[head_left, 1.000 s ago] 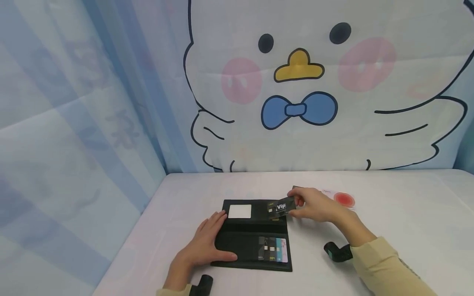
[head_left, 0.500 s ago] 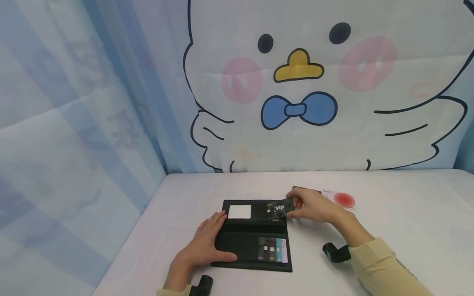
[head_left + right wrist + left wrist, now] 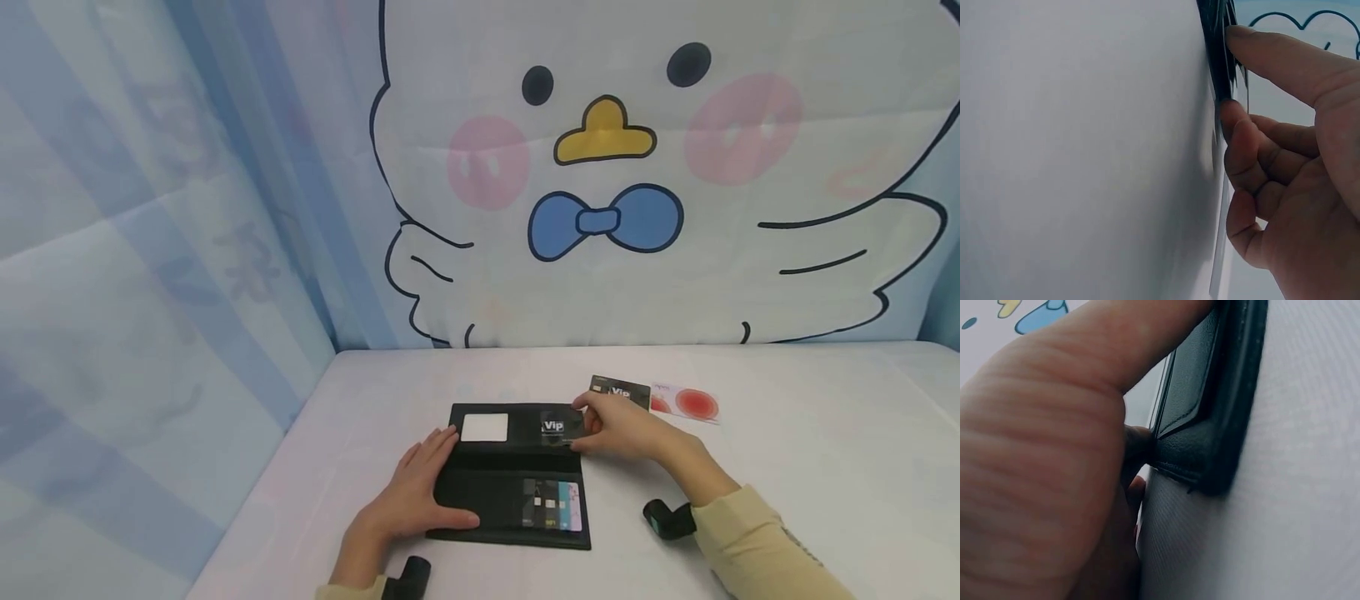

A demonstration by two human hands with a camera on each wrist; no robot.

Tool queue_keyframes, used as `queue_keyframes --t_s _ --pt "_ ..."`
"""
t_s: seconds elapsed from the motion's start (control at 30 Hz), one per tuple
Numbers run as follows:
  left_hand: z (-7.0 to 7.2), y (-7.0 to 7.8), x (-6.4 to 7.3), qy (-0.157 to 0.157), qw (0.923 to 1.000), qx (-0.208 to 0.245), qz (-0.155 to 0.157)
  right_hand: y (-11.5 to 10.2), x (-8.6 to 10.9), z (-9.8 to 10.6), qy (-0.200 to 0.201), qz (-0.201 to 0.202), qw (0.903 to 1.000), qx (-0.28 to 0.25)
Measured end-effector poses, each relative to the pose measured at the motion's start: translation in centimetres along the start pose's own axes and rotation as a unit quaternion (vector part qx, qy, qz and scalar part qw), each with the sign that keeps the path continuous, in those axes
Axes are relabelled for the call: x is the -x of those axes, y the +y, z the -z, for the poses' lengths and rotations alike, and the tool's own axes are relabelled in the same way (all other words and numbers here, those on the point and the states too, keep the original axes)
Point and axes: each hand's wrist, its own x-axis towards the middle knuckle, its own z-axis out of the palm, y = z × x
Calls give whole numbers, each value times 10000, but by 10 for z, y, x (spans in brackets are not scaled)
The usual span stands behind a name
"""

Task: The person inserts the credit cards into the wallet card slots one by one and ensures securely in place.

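Note:
A black card wallet [image 3: 501, 463] lies unfolded on the table. My left hand [image 3: 408, 496] rests on its left side, fingers spread and thumb across the lower panel. In the left wrist view, the thumb presses beside the wallet's edge [image 3: 1191, 450]. At the upper panel's right end, my right hand [image 3: 626, 427] holds a black VIP card [image 3: 557, 427] by its right edge between thumb and fingers. That card lies flat against the panel, over the pocket area; how deep it sits in a slot cannot be told. In the right wrist view the right hand's fingers [image 3: 1244, 147] meet the wallet's edge.
Several cards [image 3: 551, 505] sit staggered in the lower panel's slots. A white rectangle [image 3: 484, 427] shows on the upper panel. Behind the right hand lie another black VIP card [image 3: 621, 388] and a pink-white card with red circles [image 3: 696, 404]. A cartoon-printed cloth [image 3: 600, 292] hangs behind the table.
The right hand has moved left with the VIP card, which has turned level and sits further over the upper panel. More of the other VIP card behind shows. The left hand has stayed put.

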Motion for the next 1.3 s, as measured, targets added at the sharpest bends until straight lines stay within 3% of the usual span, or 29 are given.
queue_keyframes --t_s 0.27,0.57,1.3 --pt "-1 0 -1 43 10000 -27 -35 8 9 8 168 329 9993 -105" --pt "-3 -1 -1 52 9999 -49 -97 6 8 8 141 228 9996 0" --pt "-1 0 0 52 9999 -68 -82 -9 -10 -11 227 413 9988 97"
